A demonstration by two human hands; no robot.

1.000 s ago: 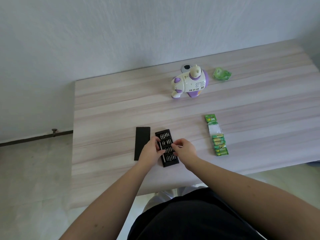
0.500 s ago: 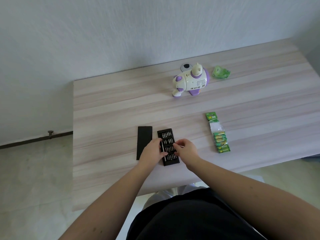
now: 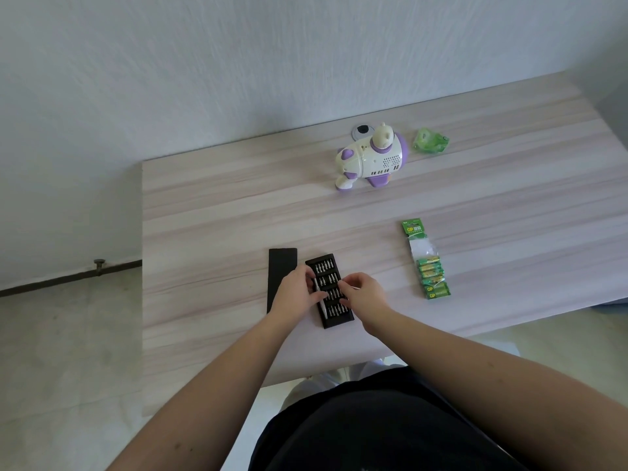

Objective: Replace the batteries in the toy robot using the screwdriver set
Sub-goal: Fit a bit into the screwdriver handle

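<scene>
The black screwdriver set tray (image 3: 334, 316) lies open near the table's front edge, with rows of bits and a silver driver handle (image 3: 324, 309) in its left slot. My left hand (image 3: 294, 295) grips the tray's left side, thumb lying across the handle. My right hand (image 3: 365, 295) reaches in from the right, thumb and forefinger pinched on a bit in the middle rows. The white and purple toy robot (image 3: 370, 159) lies on its side at the far edge. A green battery pack (image 3: 429, 271) lies to the right of the tray.
The tray's black lid (image 3: 281, 270) lies flat just left of my left hand. A crumpled green wrapper (image 3: 431, 141) and a round cable grommet (image 3: 361, 130) sit by the toy. The wooden table (image 3: 210, 232) meets a white wall behind; bare floor lies to the left.
Both hands have stayed at the tray. My right fingertips have shifted slightly over the bits, and the view has drifted a little.
</scene>
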